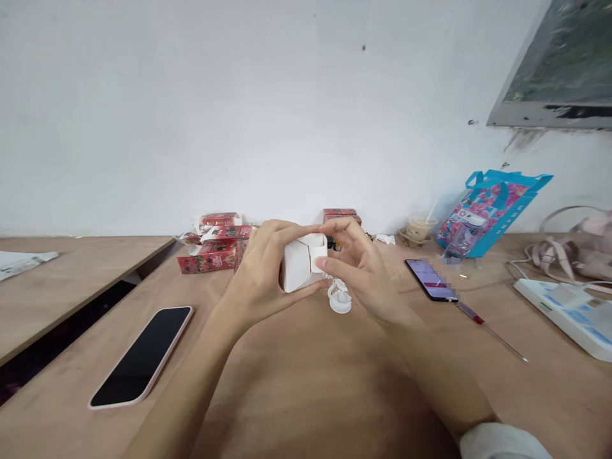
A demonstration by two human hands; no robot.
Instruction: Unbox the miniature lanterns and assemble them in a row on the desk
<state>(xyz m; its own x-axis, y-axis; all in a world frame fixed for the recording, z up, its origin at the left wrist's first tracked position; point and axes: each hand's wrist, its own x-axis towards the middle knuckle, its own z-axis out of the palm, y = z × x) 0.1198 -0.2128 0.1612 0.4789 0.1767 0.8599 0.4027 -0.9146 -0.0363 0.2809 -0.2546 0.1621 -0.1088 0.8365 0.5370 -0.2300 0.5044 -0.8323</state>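
Note:
Both of my hands hold a small white cardboard box (297, 264) up above the wooden table (306, 382). My left hand (261, 277) wraps around the box's left side. My right hand (361, 268) pinches a flap at the box's right end between thumb and fingers. Just below the hands, a small white plastic piece (339, 298) lies on the table.
A phone with a pink case (142, 356) lies face up at the left. A second phone (431, 279), a screwdriver (488, 328) and a white power strip (567, 312) lie at the right. Red boxes (215, 245), a drink cup (419, 228) and a blue bag (492, 207) stand by the wall.

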